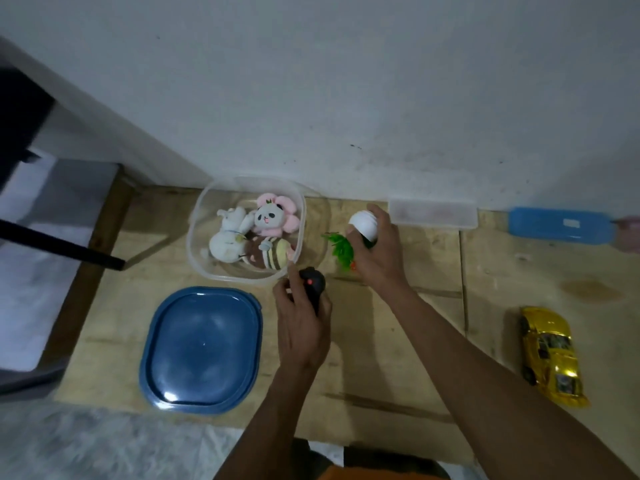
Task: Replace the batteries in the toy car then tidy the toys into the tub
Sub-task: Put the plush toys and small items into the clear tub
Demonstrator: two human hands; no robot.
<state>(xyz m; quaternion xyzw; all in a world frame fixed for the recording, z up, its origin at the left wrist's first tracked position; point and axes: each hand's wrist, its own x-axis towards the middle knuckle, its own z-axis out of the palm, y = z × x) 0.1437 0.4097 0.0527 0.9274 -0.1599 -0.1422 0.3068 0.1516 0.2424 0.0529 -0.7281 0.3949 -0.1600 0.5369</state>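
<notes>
Yellow toy car (550, 355) on wooden counter (381, 358), far right, well apart from both hands. Clear tub (207, 258) at back left, holding panda plush (268, 216), white plush (228, 237), striped plush (273, 256). Left hand (303, 327), fingers curled round black remote (313, 284), just beside tub rim. Right hand (375, 247), fingers wrapped round white pot with green plant (363, 225). Blue lid (202, 351) in front of tub.
</notes>
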